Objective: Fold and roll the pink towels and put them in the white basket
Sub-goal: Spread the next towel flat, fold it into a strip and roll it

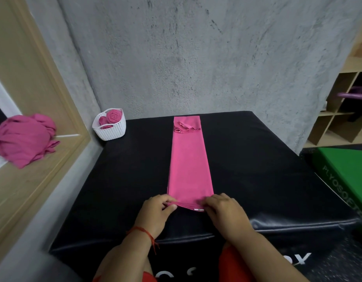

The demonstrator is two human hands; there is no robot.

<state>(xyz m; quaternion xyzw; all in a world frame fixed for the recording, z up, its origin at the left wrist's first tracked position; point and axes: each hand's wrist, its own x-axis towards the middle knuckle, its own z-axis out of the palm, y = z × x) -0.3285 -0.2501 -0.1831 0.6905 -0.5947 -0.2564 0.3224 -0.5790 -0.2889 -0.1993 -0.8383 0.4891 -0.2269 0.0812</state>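
**Now the Roll Starts at the Near Hem**

At the bottom centre of the frame, the left hand (155,210) pinches the near left corner of the folded towel (189,163) between its thumb and curled fingers. The right hand (222,208) curls its fingers over the near right corner in much the same way. Gripping both corners at once likely holds the layered hem square, so the first turn of the roll comes out even.

The towel lies as a long narrow strip up the middle of the black padded box (257,169). It is flat and straight, which gives the roll an easy run, though its far end carries a small bunch of loose folds.

Beyond, left of centre in the frame, the white basket (111,132) sits at the box's far left corner. It holds rolled towels (113,117) standing on end and looks handy for the finished roll. At the far left, a heap of unfolded towels (23,139) waits on the wooden ledge (33,190).
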